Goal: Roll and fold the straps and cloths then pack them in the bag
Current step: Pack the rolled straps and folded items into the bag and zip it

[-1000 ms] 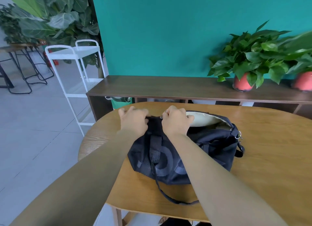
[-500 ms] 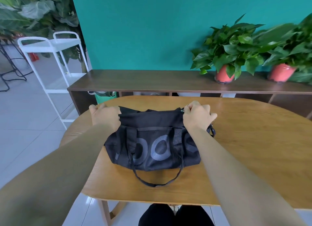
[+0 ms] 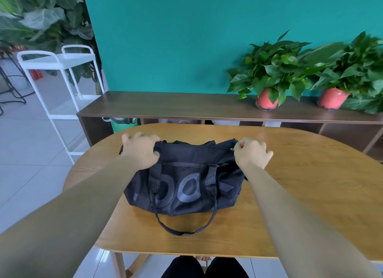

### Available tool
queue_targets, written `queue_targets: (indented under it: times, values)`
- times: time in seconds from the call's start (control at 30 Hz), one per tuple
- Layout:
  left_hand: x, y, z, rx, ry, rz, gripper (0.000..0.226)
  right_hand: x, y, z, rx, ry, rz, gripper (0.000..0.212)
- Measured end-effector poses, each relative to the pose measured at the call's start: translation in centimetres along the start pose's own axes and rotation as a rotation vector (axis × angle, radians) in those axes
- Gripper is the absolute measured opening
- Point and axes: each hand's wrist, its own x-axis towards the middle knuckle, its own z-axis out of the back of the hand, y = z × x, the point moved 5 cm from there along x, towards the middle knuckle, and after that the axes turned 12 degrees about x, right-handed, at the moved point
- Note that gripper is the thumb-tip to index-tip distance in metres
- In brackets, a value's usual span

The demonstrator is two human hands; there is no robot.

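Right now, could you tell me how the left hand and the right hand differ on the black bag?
The left hand grips bunched fabric at the left end of the black bag; the right hand is at its right end. The left hand wraps its fingers over the fabric; the right hand pinches the small zip pull. Both hold the top edge of the black bag, which looks zipped shut.

Rounded wooden table (image 3: 310, 194); black bag (image 3: 186, 186) lying on it, centre.
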Motion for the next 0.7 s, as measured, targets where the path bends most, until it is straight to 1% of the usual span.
queue_targets:
  times: [0.03,0.1,0.13,0.2,0.27,0.33,0.37,0.47,0.53,0.6,0.7]
  values:
    - [0.1,-0.5,-0.1,0.004,0.015,-0.042,0.047,-0.1,0.1,0.2,0.014,-0.002,0.008,0.021]
    - [0.4,-0.9,-0.5,0.029,0.053,-0.083,0.052,-0.4,0.6,0.3,0.013,0.022,0.076,0.041]
    - [0.5,-0.9,-0.6,0.041,0.070,-0.086,0.052,-0.6,1.1,0.1,-0.021,0.061,0.145,0.052]
    - [0.9,-0.9,-0.9,0.064,0.082,-0.080,0.050,-1.1,2.1,-0.9,-0.145,0.184,0.306,0.067]
    - [1.2,-0.9,-1.1,0.084,0.085,-0.077,0.048,-1.5,2.4,-2.2,-0.305,0.292,0.399,0.073]
    - [1.4,-0.8,-1.3,0.104,0.084,-0.072,0.045,-1.5,2.2,-3.3,-0.459,0.324,0.410,0.070]
    - [1.5,-0.8,-1.5,0.117,0.083,-0.070,0.041,-1.5,2.2,-3.5,-0.514,0.316,0.411,0.064]
    - [1.5,-0.6,-2.0,0.142,0.086,-0.054,0.025,-1.4,2.4,-3.7,-0.590,0.264,0.436,0.037]
    - [1.5,-0.5,-2.3,0.137,0.095,-0.042,0.020,-1.2,2.4,-3.7,-0.600,0.246,0.435,0.023]
    - [1.4,-0.5,-2.4,0.123,0.086,-0.034,0.017,-0.8,2.0,-3.7,-0.577,0.237,0.409,0.020]
    - [1.3,-0.2,-2.1,0.097,0.072,-0.023,0.012,-0.5,1.8,-3.5,-0.533,0.231,0.381,0.021]
